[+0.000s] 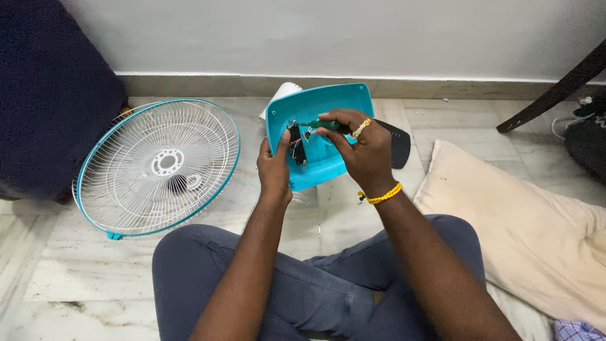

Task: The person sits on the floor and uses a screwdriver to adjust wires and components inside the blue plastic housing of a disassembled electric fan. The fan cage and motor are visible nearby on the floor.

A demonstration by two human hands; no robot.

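Teal-rimmed fan grille [158,167] leans at far left on the floor; we steady the teal fan base [328,113] with our left hand [274,167], thumb pressed on its black part, while our right hand [360,148] pinches a green screwdriver [319,124] inside it, cushion [524,233] alongside.

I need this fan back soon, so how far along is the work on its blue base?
Done: the fan guard is off, lying on the floor beside the person. In hand: the left hand steadies the upturned blue base at its black switch block, while the right hand works a green-handled screwdriver inside. Left: the wiring is exposed and nothing is reassembled.
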